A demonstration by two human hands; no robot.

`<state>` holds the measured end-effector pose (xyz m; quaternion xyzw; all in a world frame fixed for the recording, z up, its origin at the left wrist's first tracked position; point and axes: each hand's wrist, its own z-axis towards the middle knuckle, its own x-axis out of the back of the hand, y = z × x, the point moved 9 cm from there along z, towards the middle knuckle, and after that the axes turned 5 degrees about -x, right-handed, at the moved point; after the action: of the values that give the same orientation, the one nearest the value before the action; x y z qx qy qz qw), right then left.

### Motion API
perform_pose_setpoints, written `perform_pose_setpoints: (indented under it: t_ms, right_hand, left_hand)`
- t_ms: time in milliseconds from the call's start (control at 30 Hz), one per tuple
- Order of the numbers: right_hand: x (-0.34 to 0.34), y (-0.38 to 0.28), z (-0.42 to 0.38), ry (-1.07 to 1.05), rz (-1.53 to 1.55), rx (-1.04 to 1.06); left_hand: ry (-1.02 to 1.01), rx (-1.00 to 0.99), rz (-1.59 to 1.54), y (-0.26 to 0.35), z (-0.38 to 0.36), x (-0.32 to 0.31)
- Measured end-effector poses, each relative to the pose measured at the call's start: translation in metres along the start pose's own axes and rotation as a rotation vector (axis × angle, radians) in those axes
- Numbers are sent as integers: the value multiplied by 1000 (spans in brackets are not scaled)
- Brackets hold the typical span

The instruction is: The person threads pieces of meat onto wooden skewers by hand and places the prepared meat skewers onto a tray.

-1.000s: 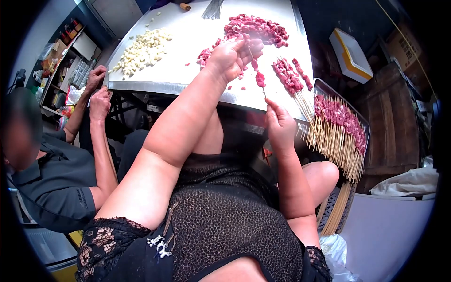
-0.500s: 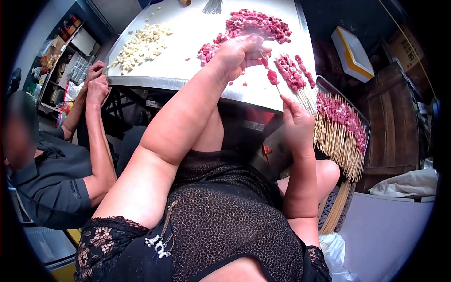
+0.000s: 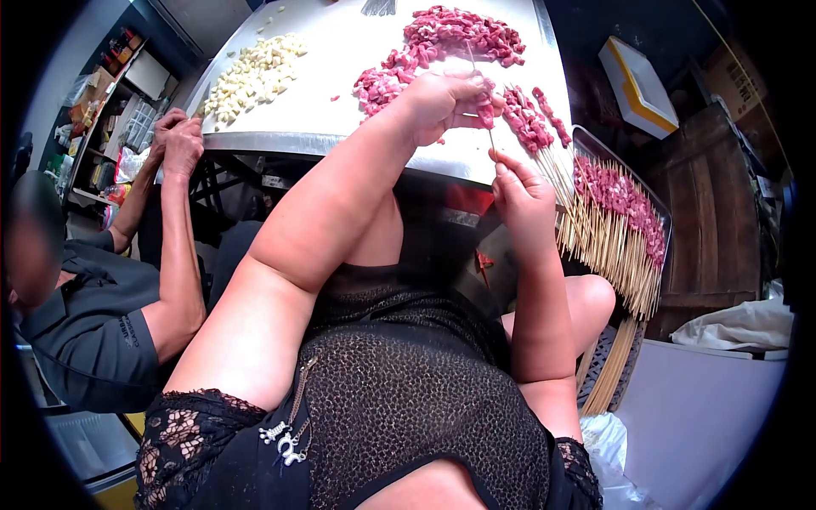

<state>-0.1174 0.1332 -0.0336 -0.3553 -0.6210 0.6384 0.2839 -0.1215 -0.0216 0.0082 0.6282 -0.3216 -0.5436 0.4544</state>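
Note:
My left hand (image 3: 444, 104) has its fingers closed round raw meat pieces (image 3: 485, 110) threaded on a thin skewer (image 3: 491, 140). Lower down, my right hand (image 3: 524, 202) pinches the same skewer near its bottom end. The skewer stands roughly upright over the table's front edge, its tip showing above my left hand. Just beyond lies a pile of raw meat chunks (image 3: 463, 36) on the white table (image 3: 340, 51). To the right of my left hand, a few loaded skewers (image 3: 529, 123) rest on the tabletop.
A metal tray (image 3: 665, 212) at the right holds many loaded meat skewers (image 3: 620, 204). Bare sticks (image 3: 614, 365) lie below it. Pale cubes (image 3: 255, 76) are heaped at the table's left. A person (image 3: 93, 314) sits at my left, hands by the table corner. A white foam box (image 3: 636, 85) stands at right.
The skewer and my right hand have moved slightly left and up. My left hand, previously above the meat on the skewer, is now closed round it. The co-worker's hands have shifted slightly.

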Motion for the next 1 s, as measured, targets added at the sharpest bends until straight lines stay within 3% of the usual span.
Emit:
perform_pose_setpoints:
  t_ms: [200, 267, 333, 400, 467, 533, 600, 667, 733, 800, 833, 900, 933, 1000]
  right_hand:
    - [-8, 2, 5, -32, 84, -52]
    - [-14, -7, 0, 11, -198, 66]
    - [-18, -7, -4, 24, -275, 103]
    - [-26, -33, -19, 144, -654, 509]
    - [-29, -37, -24, 136, -671, 537]
    - [-23, -26, -19, 127, -507, 346]
    - [-22, -26, -21, 124, -483, 330]
    - [-11, -3, -12, 118, -219, 56]
    - [7, 15, -2, 137, -58, 12]
    - [13, 3, -3, 132, -49, 58]
    - [15, -1, -6, 126, -22, 31]
    - [21, -3, -8, 131, -1, 37]
    - [23, -4, -9, 123, 22, 39]
    - [24, -6, -11, 128, 8, 44]
  left_hand:
    - [116, -5, -148, -3, 1, 1]
    - [155, -69, -261, -2, 1, 3]
    - [260, -81, -330, -1, 1, 8]
    - [272, -79, -343, 3, -4, 10]
    - [271, -33, -295, 0, -7, -2]
    - [242, -13, -281, -4, -1, -4]
    - [212, 5, -242, -8, 4, -8]
    - [98, -27, -203, -6, 10, -16]
    - [152, -19, 83, 0, 12, -4]
    - [250, -158, 454, 36, 20, 29]
    - [209, -614, 792, 56, 38, 54]
    - [309, -734, 903, 65, 39, 86]
    - [447, -382, 687, 61, 33, 104]
    - [454, -357, 734, 59, 36, 109]
